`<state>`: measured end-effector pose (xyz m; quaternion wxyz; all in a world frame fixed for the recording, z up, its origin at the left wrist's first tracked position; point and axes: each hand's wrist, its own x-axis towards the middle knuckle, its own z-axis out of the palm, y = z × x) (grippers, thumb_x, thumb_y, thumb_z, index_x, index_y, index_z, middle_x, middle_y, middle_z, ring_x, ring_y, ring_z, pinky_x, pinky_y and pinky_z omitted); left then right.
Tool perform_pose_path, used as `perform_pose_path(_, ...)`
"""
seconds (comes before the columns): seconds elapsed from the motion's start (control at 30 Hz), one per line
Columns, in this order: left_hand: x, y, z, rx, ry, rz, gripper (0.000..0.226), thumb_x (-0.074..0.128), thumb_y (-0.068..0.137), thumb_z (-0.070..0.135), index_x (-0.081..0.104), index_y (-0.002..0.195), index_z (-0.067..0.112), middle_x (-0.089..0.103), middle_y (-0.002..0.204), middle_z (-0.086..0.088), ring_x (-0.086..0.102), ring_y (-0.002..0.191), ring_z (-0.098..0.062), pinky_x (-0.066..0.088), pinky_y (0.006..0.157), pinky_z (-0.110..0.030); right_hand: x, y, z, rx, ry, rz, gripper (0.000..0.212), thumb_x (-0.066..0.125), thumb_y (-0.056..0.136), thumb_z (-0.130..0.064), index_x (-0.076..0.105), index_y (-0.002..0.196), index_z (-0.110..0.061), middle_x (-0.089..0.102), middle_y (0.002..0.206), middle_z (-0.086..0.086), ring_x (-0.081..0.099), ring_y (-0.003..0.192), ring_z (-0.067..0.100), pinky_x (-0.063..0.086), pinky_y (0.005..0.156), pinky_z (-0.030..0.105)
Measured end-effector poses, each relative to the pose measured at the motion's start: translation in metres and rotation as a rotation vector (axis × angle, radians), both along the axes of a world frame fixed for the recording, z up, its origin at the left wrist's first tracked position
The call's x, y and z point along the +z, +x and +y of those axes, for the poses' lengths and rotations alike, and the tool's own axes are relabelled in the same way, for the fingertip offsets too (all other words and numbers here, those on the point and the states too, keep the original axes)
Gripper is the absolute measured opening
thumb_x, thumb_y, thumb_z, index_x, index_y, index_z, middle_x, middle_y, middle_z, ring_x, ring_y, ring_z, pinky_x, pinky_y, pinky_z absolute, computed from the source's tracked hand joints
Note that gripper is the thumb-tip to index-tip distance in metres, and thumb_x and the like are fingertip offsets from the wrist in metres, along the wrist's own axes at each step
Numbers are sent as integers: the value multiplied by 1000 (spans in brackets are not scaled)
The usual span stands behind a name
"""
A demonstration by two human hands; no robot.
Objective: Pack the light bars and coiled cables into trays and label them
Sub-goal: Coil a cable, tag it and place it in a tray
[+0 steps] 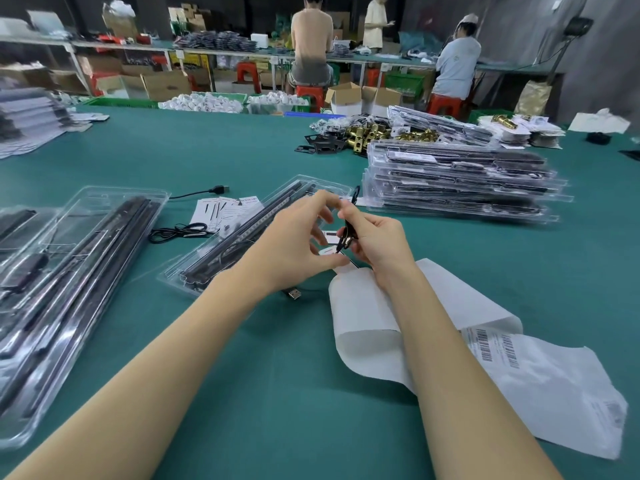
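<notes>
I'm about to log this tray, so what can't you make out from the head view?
- Label: mostly behind the left hand fingers; text unreadable.
- Coiled cable: bunched in the right hand; coil state unclear.
- Open tray: near end hidden by the left forearm.
- Barcode sheet: print too small.

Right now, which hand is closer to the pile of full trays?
Right. The right hand, pinching the cable, is on the side of the pile; the left hand is farther off, beyond it.
</notes>
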<state>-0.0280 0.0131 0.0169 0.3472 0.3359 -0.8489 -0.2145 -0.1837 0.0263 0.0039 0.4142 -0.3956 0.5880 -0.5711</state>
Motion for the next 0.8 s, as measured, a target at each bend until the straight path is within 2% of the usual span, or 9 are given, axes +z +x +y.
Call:
perform_pose_path(0.1, -1, 7, -6, 8, -85, -32, 79, 89, 71, 37, 48, 139, 27, 50, 126, 6, 59, 103, -7, 51, 91, -24, 5, 4, 1, 98, 33, 55, 46, 61, 95, -52, 76, 91, -8, 59, 68, 7, 45, 47, 10, 37, 47, 19)
perform_pose_path(0.2, -2, 13, -9, -10, -203, -135, 80, 84, 75, 45, 50, 144, 21, 50, 143, 6, 45, 133, -10, 35, 113, -26, 8, 10, 4, 257, 81, 110, 52, 47, 101, -57, 77, 96, -15, 62, 64, -5, 55, 64, 15, 42, 58, 26)
perform_pose_path(0.27, -1, 16, -10, -29, -226, -182, 77, 81, 78, 47, 51, 144, 21, 52, 145, 7, 43, 138, -12, 33, 116, -29, 8, 10, 4, 314, 103, 150, 53, 42, 102, -57, 77, 96, -18, 61, 64, -8, 50, 70, 16, 40, 60, 28)
perform_pose_path(0.37, -2, 22, -11, -36, -282, -266, 84, 79, 76, 54, 46, 147, 24, 40, 148, 16, 29, 145, -5, 17, 112, -8, 6, 7, 5, 344, 129, 75, 54, 38, 104, -54, 77, 93, -19, 58, 63, -7, 45, 64, 15, 36, 57, 24)
perform_pose_path(0.47, -1, 23, -11, -65, -294, -262, 70, 79, 78, 48, 51, 137, 24, 56, 140, 7, 38, 138, -4, 22, 104, -2, 4, 1, 5, 371, 155, -59, 52, 38, 107, -47, 75, 98, -11, 55, 60, -4, 36, 49, 9, 24, 48, 19)
perform_pose_path(0.6, -2, 24, -11, -25, -291, -163, 47, 79, 83, 40, 65, 124, 24, 70, 112, 6, 62, 104, -16, 49, 90, -37, 7, 3, 5, 340, 173, -84, 46, 41, 107, -43, 71, 92, -11, 63, 72, 4, 45, 51, 11, 31, 41, 16)
perform_pose_path(0.67, -4, 23, -11, 10, -294, -128, 45, 80, 81, 39, 69, 122, 23, 73, 109, 6, 66, 99, -15, 51, 88, -31, 9, 1, 5, 287, 190, -39, 41, 41, 107, -39, 63, 85, -13, 64, 69, 5, 47, 48, 10, 33, 38, 17)
perform_pose_path(0.73, -7, 21, -10, 34, -288, -85, 45, 84, 78, 34, 72, 120, 24, 74, 107, 9, 64, 93, 1, 44, 85, -10, 11, -2, 4, 273, 183, -23, 34, 39, 108, -30, 55, 80, -16, 60, 72, 9, 43, 47, 11, 29, 38, 17)
perform_pose_path(0.8, -9, 18, -10, 51, -244, -18, 45, 88, 75, 26, 74, 118, 25, 73, 102, 15, 57, 85, 16, 39, 79, -2, 12, -4, 3, 259, 146, -26, 25, 40, 104, -20, 54, 85, -13, 54, 71, 9, 40, 45, 10, 25, 37, 17)
